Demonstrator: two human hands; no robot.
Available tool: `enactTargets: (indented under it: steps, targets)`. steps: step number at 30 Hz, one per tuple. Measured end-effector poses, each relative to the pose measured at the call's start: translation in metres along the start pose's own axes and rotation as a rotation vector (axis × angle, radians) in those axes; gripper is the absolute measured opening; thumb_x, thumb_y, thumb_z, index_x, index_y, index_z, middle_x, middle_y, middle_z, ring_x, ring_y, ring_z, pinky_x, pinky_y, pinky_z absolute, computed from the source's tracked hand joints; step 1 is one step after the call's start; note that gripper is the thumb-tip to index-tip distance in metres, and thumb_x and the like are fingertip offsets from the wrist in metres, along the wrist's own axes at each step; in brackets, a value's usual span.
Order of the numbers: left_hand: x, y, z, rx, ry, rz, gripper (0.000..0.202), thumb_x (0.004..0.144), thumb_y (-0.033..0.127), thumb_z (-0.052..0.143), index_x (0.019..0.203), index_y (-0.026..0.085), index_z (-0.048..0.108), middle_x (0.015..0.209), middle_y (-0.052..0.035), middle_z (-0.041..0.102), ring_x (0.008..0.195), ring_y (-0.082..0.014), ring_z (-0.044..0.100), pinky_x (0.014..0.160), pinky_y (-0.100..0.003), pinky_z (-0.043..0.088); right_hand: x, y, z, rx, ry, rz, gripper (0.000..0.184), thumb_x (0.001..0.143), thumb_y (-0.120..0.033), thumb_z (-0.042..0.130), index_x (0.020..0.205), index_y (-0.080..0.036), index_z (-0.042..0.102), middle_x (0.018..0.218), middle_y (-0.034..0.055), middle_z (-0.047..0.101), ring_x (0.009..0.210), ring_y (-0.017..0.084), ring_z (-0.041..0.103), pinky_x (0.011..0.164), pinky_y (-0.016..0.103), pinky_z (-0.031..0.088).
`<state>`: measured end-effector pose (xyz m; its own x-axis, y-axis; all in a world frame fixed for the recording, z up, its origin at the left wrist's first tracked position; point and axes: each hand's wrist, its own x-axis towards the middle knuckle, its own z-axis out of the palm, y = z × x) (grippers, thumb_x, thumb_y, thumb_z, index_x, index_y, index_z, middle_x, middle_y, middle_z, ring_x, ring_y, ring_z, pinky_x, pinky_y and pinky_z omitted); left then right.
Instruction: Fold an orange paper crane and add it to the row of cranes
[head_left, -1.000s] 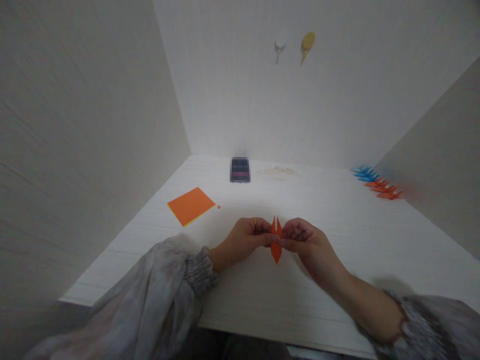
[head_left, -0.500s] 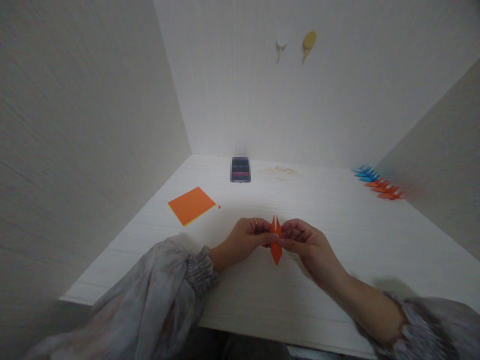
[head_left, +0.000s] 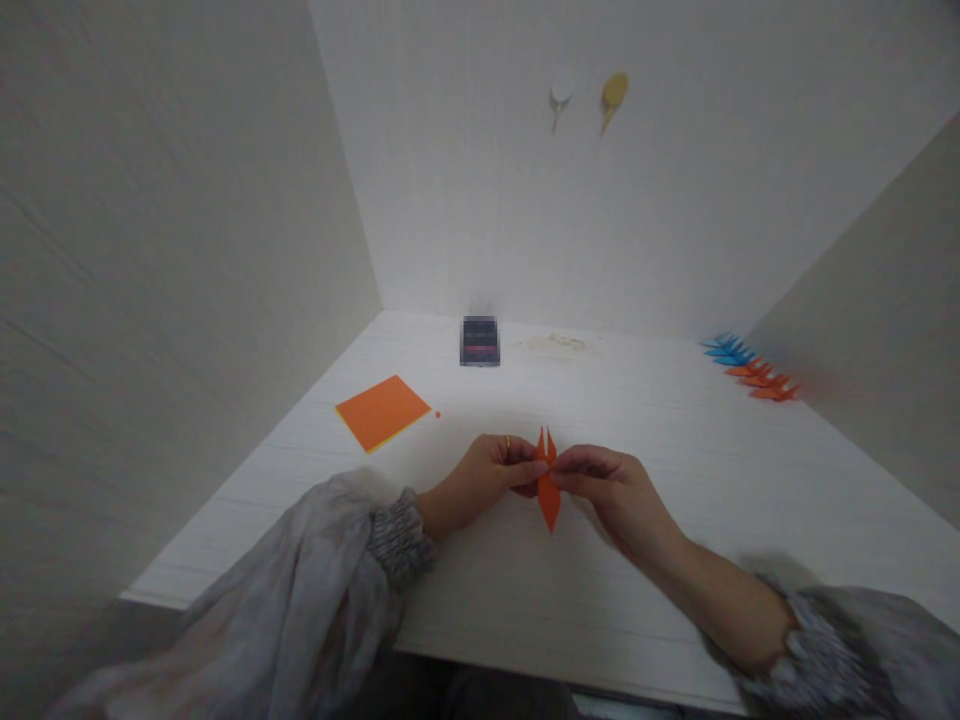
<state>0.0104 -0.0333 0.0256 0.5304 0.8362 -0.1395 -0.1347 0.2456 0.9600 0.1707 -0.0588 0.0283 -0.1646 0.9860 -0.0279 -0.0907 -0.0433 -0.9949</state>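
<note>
A folded piece of orange origami paper (head_left: 550, 503) is held between my hands above the near middle of the table. Two narrow points stick up at its far end, and one wider point faces me. My left hand (head_left: 491, 480) pinches its left side between thumb and fingers; a ring shows on one finger. From the right, my right hand (head_left: 615, 490) pinches the paper's right edge near its middle. My fingers hide part of the folds.
A stack of orange paper squares (head_left: 383, 413) lies at left, beside a tiny orange bit (head_left: 438, 414). A pixelated dark object (head_left: 480, 342) sits by the back wall. Blue folded cranes (head_left: 729, 349) and orange folded cranes (head_left: 765, 381) line the right. Two hooks, one yellow (head_left: 615, 90), hang on the wall.
The fingers of my right hand have shifted on the paper, and its near part looks slightly turned and narrower at the middle. My left hand keeps its pinch.
</note>
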Motion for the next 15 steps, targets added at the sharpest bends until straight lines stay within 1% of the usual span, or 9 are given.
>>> enactTargets:
  steps: [3,6,8,10,12,13,15]
  targets:
    - [0.001,-0.002,0.001,-0.019,0.028,-0.031,0.027,0.063,0.034,0.067,0.074,0.009,0.06,0.066,-0.0022,0.062,0.058,-0.0087,0.057,0.062,-0.023,0.046,0.004,0.002,-0.003,-0.082,-0.007,0.013,0.008,0.061,-0.02,0.066,0.069,-0.018,0.067,0.07,0.0005,0.067,0.066,0.015,0.06,0.068,0.029,0.047]
    - [0.006,-0.007,-0.001,0.072,0.128,-0.059,0.023,0.064,0.029,0.065,0.074,0.01,0.058,0.068,-0.0027,0.062,0.058,-0.0099,0.058,0.061,-0.025,0.047,0.01,0.004,-0.006,-0.179,0.005,0.05,0.009,0.061,-0.022,0.066,0.069,-0.019,0.069,0.069,0.0004,0.068,0.065,0.015,0.061,0.068,0.03,0.047]
    - [0.008,-0.011,-0.005,0.213,0.191,-0.022,0.022,0.063,0.027,0.065,0.076,0.012,0.055,0.067,-0.0025,0.062,0.057,-0.0109,0.058,0.057,-0.024,0.047,0.014,0.005,-0.006,-0.283,0.002,0.056,0.008,0.061,-0.022,0.065,0.068,-0.02,0.069,0.066,0.0001,0.067,0.063,0.016,0.061,0.066,0.03,0.048]
    - [0.008,-0.013,-0.008,0.341,0.239,0.03,0.03,0.063,0.025,0.065,0.086,0.014,0.051,0.065,-0.0008,0.061,0.055,-0.012,0.057,0.054,-0.024,0.045,0.016,0.007,-0.004,-0.39,0.001,0.031,0.008,0.062,-0.021,0.063,0.068,-0.02,0.068,0.065,-0.0004,0.067,0.063,0.016,0.061,0.063,0.029,0.048]
    - [0.006,-0.01,-0.01,0.5,0.264,0.102,0.033,0.063,0.024,0.065,0.09,0.016,0.048,0.065,0.0002,0.061,0.061,-0.0134,0.057,0.057,-0.024,0.044,0.016,0.007,-0.002,-0.482,0.012,-0.001,0.008,0.062,-0.02,0.061,0.068,-0.019,0.067,0.064,-0.0007,0.066,0.06,0.016,0.061,0.059,0.028,0.047]
    - [0.004,-0.008,-0.011,0.594,0.268,0.116,0.031,0.063,0.025,0.065,0.089,0.017,0.049,0.066,0.0004,0.061,0.063,-0.0138,0.057,0.058,-0.025,0.043,0.016,0.008,-0.001,-0.526,0.016,-0.013,0.008,0.063,-0.019,0.06,0.068,-0.019,0.066,0.063,-0.0007,0.066,0.059,0.015,0.06,0.057,0.027,0.047]
    - [0.001,-0.004,-0.01,0.808,0.308,0.143,0.02,0.065,0.026,0.063,0.08,0.017,0.054,0.069,0.0001,0.059,0.066,-0.0149,0.054,0.061,-0.027,0.042,0.016,0.008,0.001,-0.618,0.016,-0.038,0.008,0.064,-0.017,0.058,0.068,-0.019,0.065,0.062,-0.0005,0.065,0.058,0.015,0.059,0.054,0.026,0.046]
